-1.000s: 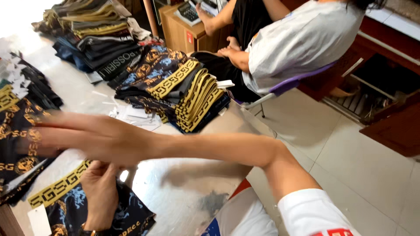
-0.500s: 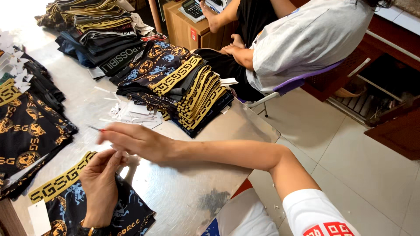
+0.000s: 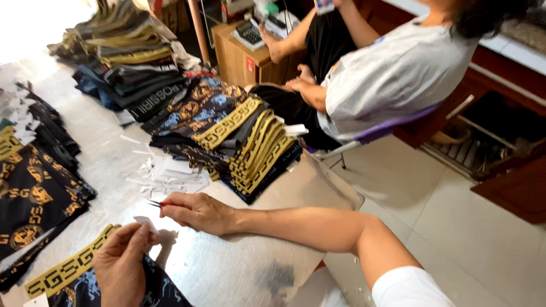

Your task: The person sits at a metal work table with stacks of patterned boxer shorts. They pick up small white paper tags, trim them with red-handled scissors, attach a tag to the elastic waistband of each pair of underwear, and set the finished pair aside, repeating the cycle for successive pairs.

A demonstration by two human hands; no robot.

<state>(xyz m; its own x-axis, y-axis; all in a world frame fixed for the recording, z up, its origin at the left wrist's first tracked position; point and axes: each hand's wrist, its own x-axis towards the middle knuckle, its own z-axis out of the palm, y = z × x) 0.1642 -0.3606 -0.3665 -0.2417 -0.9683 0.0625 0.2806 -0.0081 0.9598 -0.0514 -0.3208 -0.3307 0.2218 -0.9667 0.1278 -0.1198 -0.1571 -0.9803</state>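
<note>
At the lower left of the frame, the left hand (image 3: 122, 264) pinches a small white paper tag (image 3: 145, 223) between its fingers, over a dark patterned garment with a gold key-pattern waistband (image 3: 68, 267) on the shiny metal desk (image 3: 239, 267). Just right of the tag, the right hand (image 3: 196, 211) has its fingers closed around small red-handled snips (image 3: 154, 203). A folded stack of similar garments (image 3: 239, 145) sits at frame centre.

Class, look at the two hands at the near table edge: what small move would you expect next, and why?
Probably the right hand brings its small red-handled snips down to the white tag pinched in the left hand. The blade tips already point toward the tag, which is held up above the gold-banded garment, with only a short gap between them.
</note>
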